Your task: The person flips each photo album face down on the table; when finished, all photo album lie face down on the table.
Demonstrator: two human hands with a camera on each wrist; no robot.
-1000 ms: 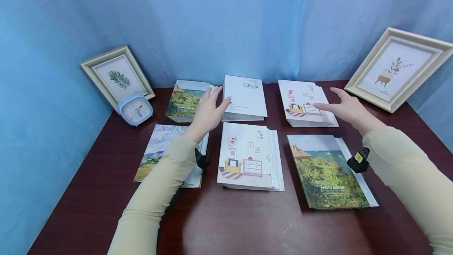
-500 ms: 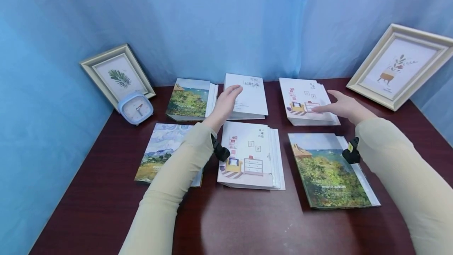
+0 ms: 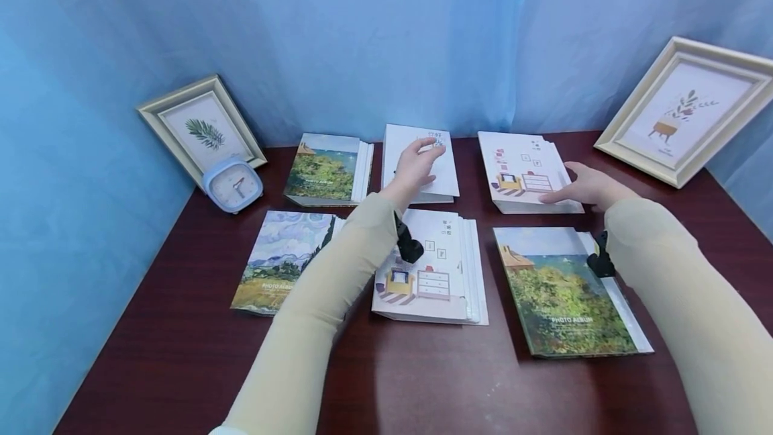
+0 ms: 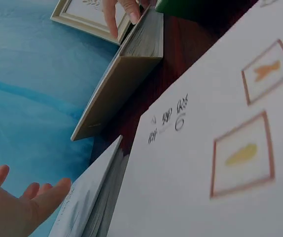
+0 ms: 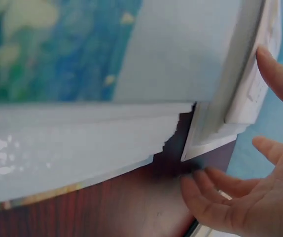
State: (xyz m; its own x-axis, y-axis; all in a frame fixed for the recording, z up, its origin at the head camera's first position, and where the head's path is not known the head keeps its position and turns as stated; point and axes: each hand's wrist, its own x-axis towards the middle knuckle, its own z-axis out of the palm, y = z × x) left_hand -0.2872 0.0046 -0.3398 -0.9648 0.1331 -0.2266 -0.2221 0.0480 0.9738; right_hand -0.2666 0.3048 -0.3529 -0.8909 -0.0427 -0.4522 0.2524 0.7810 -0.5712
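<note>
My left hand (image 3: 415, 170) hovers over the white photo album (image 3: 400, 146) at the back middle, its fingers loosely bent. In the left wrist view this hand (image 4: 23, 207) has nothing in it. My right hand (image 3: 594, 186) is at the right edge of the back right album (image 3: 513, 153), which has a drawn chair and dresser on its cover. Its thumb lies over the cover near the lower right corner. The right wrist view shows the right hand (image 5: 250, 192) spread around that album's edge (image 5: 247, 98), fingers low beside it.
On the dark red table (image 3: 151, 354) lie a matching chair-and-dresser album (image 3: 417, 287) and painted-landscape albums at front right (image 3: 561, 301), front left (image 3: 272, 267) and back left (image 3: 326, 170). A blue clock (image 3: 233, 184) and frames (image 3: 202, 126) (image 3: 676, 113) stand against the blue curtain.
My left hand has moved right, from beside the back left album to over the white one. My right hand has lowered slightly to the back right album's edge.
</note>
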